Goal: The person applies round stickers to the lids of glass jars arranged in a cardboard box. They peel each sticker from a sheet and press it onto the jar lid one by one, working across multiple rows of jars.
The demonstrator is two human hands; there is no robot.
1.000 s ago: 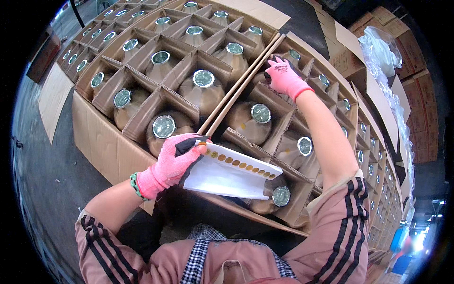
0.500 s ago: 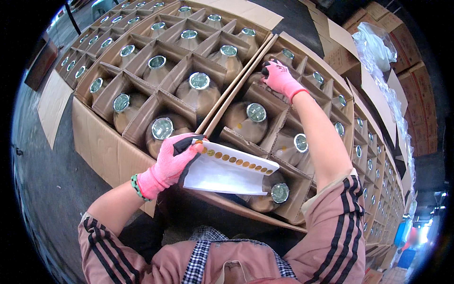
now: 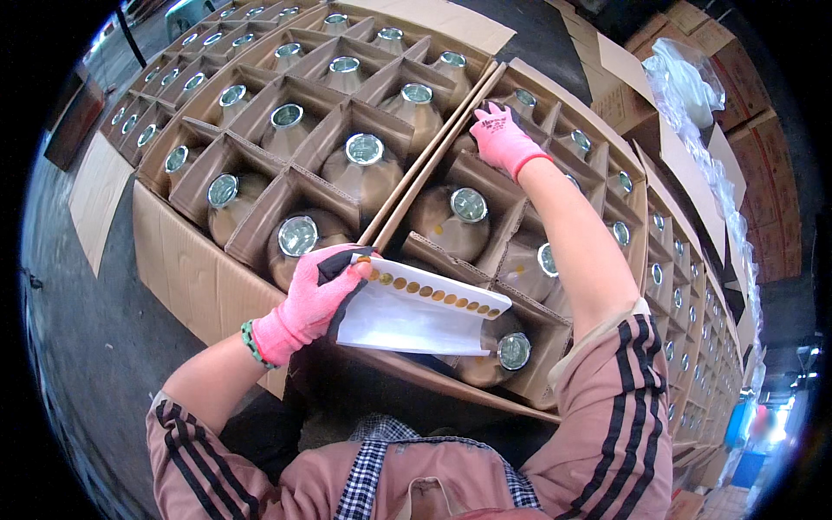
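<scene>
My left hand (image 3: pixel 305 299), in a pink glove with black fingertips, pinches the left end of a white strip sheet (image 3: pixel 407 319) of round gold stickers (image 3: pixel 414 287). The sheet sags above the near edge of an open cardboard box (image 3: pixel 472 390). My right hand (image 3: pixel 507 139), gloved the same way, reaches to the far left compartment of that box. Its fingers bend down beside the far bottle (image 3: pixel 523 99), and their tips are hidden. Round-bellied glass bottles stand in the divided compartments. One bottle (image 3: pixel 452 224) near the middle bears a small gold dot on its side.
Another divided box (image 3: pixel 212 264) of bottles adjoins on the left, with more filled boxes beyond it. A long row of boxes (image 3: pixel 685 321) runs along the right. Clear plastic wrap (image 3: pixel 685 82) and stacked brown cartons (image 3: pixel 763 186) stand at the far right.
My right hand has shifted slightly to the left over the far compartment, its fingers dipping beside the bottle. My left hand and the sticker sheet have stayed almost still.
</scene>
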